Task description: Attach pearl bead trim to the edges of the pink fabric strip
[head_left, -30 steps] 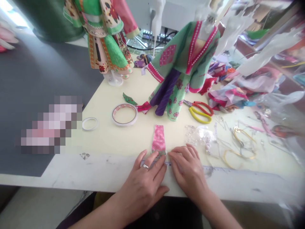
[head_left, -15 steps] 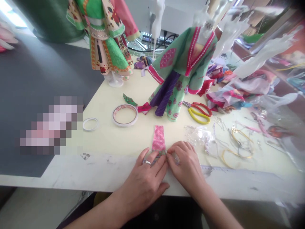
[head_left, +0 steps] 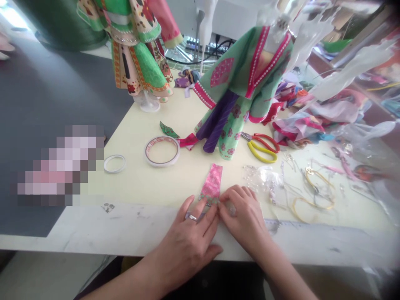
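A small pink patterned fabric piece [head_left: 212, 181], wider at its lower end, lies on the table at a slant. Along that lower edge runs a greenish decorated trim. My left hand [head_left: 195, 233], with a ring on one finger, rests on the trim with its fingers stretched out and slightly apart. At the lower right corner, the bent fingers of my right hand [head_left: 242, 212] are closed in a pinch on the edge. Under my right palm shows a small clear object [head_left: 230, 207], too unclear to name. The fingertips partly hide the trim.
A dressed doll form in a green robe [head_left: 240, 83] stands behind the fabric. Left of it lie a tape roll [head_left: 162, 164] and a thinner ring [head_left: 114, 171]. Scissors [head_left: 262, 155], a clear bag [head_left: 262, 177] and yellow cord [head_left: 312, 204] lie right. Fabric scraps [head_left: 300, 121] are heaped behind.
The pink fabric piece has turned so its top end leans right, and more of its trim shows between my fingers. Both hands stay nearly in place; the view has shifted slightly.
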Available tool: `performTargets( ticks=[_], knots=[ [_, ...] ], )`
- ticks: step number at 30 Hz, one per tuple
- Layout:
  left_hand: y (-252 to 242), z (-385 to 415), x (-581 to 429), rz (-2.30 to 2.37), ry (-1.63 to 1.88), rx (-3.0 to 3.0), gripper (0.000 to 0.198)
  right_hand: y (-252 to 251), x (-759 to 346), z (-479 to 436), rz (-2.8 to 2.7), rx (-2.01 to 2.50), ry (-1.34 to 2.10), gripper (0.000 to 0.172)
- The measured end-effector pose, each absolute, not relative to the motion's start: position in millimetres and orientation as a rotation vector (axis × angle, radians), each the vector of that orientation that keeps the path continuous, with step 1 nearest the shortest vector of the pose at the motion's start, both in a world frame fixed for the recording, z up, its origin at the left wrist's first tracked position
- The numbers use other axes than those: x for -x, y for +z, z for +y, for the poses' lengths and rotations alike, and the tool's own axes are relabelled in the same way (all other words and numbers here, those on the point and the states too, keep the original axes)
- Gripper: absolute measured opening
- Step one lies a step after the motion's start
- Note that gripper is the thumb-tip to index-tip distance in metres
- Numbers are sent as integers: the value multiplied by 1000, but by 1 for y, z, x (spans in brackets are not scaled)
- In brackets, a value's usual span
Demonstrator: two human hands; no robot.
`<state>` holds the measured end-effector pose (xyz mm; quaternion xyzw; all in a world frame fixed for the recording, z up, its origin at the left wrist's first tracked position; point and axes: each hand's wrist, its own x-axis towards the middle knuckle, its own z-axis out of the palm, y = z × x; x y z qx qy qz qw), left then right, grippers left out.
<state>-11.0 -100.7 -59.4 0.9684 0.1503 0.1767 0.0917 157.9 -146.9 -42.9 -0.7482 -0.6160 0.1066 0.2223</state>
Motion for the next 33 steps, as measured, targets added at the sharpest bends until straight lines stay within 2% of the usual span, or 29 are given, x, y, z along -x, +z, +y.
performTargets(
  ticks=[19, 26, 33],
  knots=[
    [-62, -101, 7, 422, 568, -2902, 53, -46, -156, -144, -1663, 2014, 376, 17],
    [-62, -101, 7, 429, 582, -2869, 53, -50, -160, -149, -1628, 1967, 286, 27],
    [-61, -100, 9, 432, 589, -2803, 47, -46, -158, -154, -1667, 1968, 293, 15]
  ],
)
